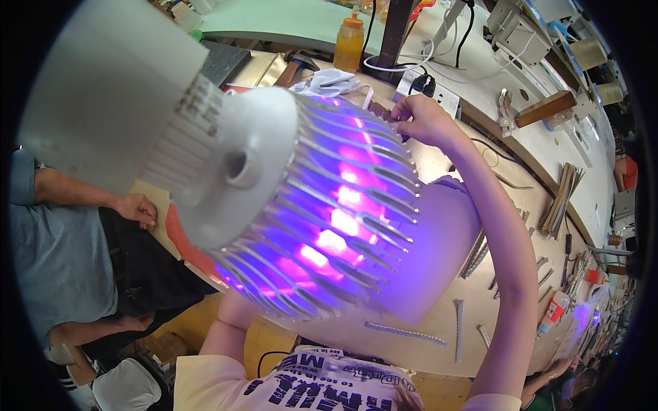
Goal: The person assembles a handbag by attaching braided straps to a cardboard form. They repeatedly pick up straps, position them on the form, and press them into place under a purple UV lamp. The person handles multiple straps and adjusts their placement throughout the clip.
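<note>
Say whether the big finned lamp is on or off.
On: the lamp glows pink and violet inside, and the sheet beyond it looks tinted purple.

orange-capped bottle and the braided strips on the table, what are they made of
Orange-capped bottle: probably smooth plastic, since light passes through its yellow body; glass isn't ruled out. Braided strips: perhaps cord or leather, pale, fairly matte, with a plaited pattern; exact material unclear.
</note>
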